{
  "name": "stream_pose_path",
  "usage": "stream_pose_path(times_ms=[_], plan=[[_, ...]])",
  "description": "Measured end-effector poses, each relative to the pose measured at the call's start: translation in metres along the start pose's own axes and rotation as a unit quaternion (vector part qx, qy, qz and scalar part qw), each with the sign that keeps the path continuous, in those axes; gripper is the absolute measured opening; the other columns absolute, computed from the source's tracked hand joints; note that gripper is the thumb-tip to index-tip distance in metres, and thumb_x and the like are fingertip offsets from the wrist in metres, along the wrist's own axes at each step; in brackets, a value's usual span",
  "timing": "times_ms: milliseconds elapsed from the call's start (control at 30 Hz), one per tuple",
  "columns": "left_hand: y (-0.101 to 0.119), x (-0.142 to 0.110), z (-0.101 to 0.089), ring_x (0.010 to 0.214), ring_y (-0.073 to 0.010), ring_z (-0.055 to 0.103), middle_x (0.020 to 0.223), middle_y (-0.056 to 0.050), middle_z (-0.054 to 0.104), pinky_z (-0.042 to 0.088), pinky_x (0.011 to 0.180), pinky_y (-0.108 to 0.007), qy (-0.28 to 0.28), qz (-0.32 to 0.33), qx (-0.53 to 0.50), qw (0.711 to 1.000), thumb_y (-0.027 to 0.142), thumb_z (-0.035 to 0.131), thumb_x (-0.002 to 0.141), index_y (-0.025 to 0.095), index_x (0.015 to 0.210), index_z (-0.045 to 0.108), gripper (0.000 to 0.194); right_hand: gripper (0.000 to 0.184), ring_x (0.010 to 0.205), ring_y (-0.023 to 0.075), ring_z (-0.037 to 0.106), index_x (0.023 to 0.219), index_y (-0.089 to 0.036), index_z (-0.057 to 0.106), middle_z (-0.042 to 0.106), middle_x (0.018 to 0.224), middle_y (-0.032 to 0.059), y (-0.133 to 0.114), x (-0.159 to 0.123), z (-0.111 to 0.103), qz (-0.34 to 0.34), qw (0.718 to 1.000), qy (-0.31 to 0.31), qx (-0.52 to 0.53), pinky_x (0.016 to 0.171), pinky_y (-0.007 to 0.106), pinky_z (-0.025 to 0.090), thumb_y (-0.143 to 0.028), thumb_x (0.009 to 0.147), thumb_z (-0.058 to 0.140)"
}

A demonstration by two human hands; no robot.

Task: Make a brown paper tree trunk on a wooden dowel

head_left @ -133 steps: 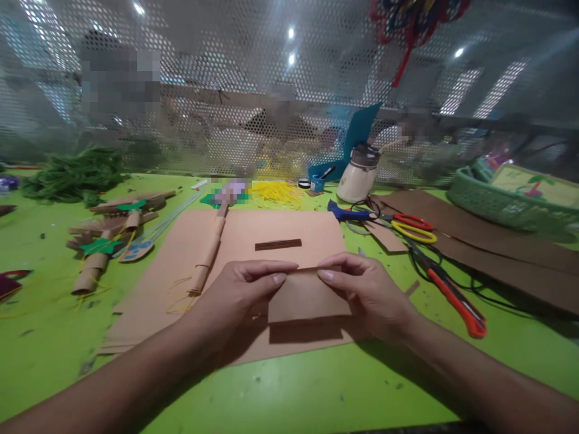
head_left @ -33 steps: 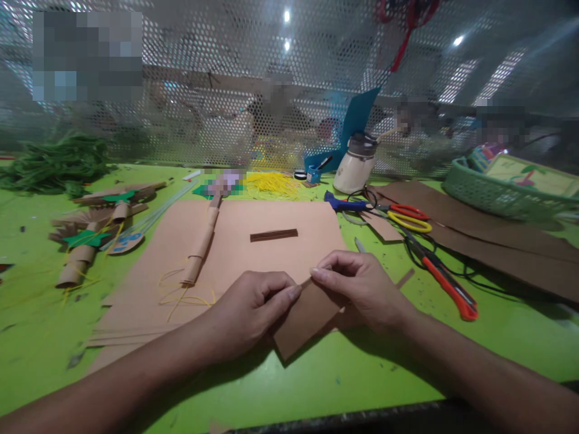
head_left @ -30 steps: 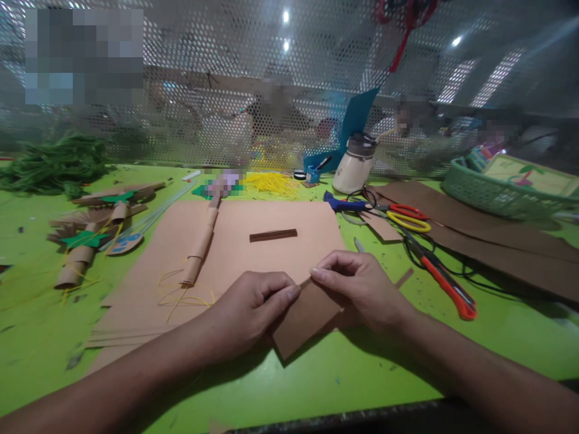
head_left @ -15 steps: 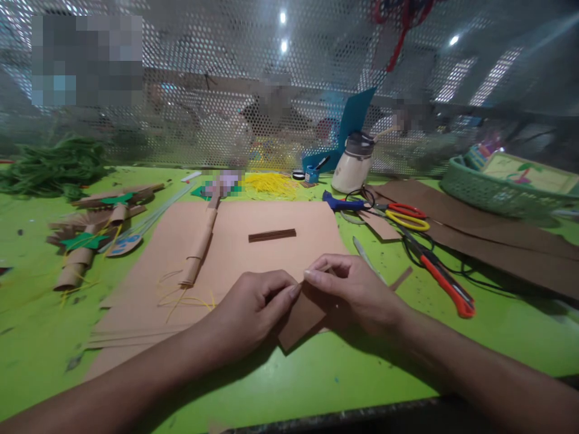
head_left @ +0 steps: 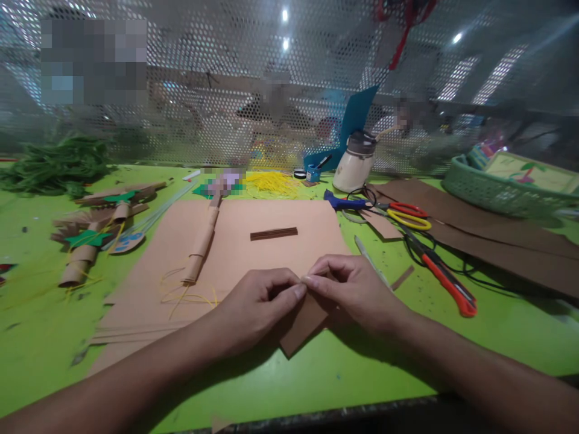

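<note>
Fingers [head_left: 295, 293] of both hands pinch: L hand [head_left: 260, 304] & R hand [head_left: 357, 295] grip the upper edge of a small brown paper piece [head_left: 310, 319] btwn thumbs & forefingers, tips close together. Piece is tilted, one corner pointing down twd the person, past the near edge of the kraft sheets [head_left: 298, 211]; can't tell if that corner touches the green table [head_left: 253, 392]. R hand covers part of its right side.

A strip of green runs btwn that corner & the table's dark near edge, so there's room to pull back. Fwd of the hands, open kraft surface, then a narrow pleated strip [head_left: 274, 234] lying crosswise, well inside the sheets' far edge. Left edges of the stack fan out in layers.

To the L, a rolled paper stick [head_left: 203, 247] lies slantwise on the sheets, yellow strings [head_left: 190, 295] at its near end, nr the L forearm. R side is tighter: grey pen-like tool [head_left: 368, 256] & thin brown scrap [head_left: 402, 278] just beyond the R hand, then red-handled cutter [head_left: 452, 292], scissors [head_left: 409, 220] w/ red & yellow loops, blue-handled tool [head_left: 346, 202]. Farther R, big dark brown sheets [head_left: 479, 247] in front of a green basket [head_left: 506, 190]. White bottle [head_left: 355, 166] stands upright at back.
</note>
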State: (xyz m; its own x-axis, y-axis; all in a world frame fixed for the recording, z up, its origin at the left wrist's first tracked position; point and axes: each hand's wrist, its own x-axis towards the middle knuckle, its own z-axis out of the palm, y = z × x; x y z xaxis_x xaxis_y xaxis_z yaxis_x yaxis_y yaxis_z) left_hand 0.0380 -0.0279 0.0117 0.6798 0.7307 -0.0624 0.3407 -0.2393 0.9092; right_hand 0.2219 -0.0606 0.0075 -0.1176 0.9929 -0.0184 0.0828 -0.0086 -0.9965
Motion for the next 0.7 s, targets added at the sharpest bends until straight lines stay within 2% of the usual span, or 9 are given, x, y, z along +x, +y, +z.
stream_pose_path(times_ms=[200, 333, 500, 700], plan=[[-0.0005, -0.0013, -0.0016, 0.059, -0.0097, 0.043, 0.063, 0.002, 0.052, 0.035, 0.054, -0.021, 0.007, 0.008, 0.015, 1.000, 0.035, 0.046, 0.089, 0.013, 0.075, 0.062, 0.030, 0.034, 0.054, 0.0092, 0.042, 0.065, -0.015, 0.065, 0.055, 0.058, -0.0021, -0.0043, -0.0010, 0.0014, 0.000, 1.000, -0.004, 0.001, 0.052, 0.025, 0.034, -0.047, 0.068, 0.078], [0.0032, -0.0014, -0.0006, 0.054, -0.0087, 0.040, 0.058, 0.004, 0.048, 0.033, 0.051, -0.020, 0.023, 0.032, 0.044, 0.998, 0.029, 0.046, 0.087, 0.015, 0.067, 0.057, 0.027, 0.034, 0.054, 0.0094, 0.043, 0.071, -0.016, 0.067, 0.056, 0.062, -0.0018, -0.0043, -0.0018, 0.0017, 0.002, 1.000, -0.015, -0.003, 0.051, 0.025, 0.034, -0.047, 0.069, 0.078], [0.0028, -0.0005, 0.0008, 0.052, -0.0078, 0.036, 0.055, 0.005, 0.039, 0.029, 0.049, -0.020, 0.028, 0.048, 0.066, 0.996, 0.027, 0.045, 0.087, 0.016, 0.060, 0.050, 0.030, 0.037, 0.056, 0.0095, 0.043, 0.065, -0.016, 0.063, 0.054, 0.060, -0.0022, -0.0053, -0.0015, 0.0023, 0.009, 1.000, 0.008, 0.006, 0.052, 0.025, 0.034, -0.049, 0.067, 0.078], [0.0002, -0.0010, 0.0000, 0.054, -0.0086, 0.040, 0.058, 0.003, 0.046, 0.032, 0.051, -0.021, 0.023, 0.030, 0.063, 0.997, 0.030, 0.044, 0.089, 0.015, 0.067, 0.056, 0.030, 0.032, 0.051, 0.0078, 0.039, 0.064, -0.015, 0.065, 0.052, 0.056, -0.0037, -0.0035, -0.0010, 0.0012, 0.022, 0.999, 0.013, 0.027, 0.049, 0.024, 0.030, -0.042, 0.066, 0.081]])
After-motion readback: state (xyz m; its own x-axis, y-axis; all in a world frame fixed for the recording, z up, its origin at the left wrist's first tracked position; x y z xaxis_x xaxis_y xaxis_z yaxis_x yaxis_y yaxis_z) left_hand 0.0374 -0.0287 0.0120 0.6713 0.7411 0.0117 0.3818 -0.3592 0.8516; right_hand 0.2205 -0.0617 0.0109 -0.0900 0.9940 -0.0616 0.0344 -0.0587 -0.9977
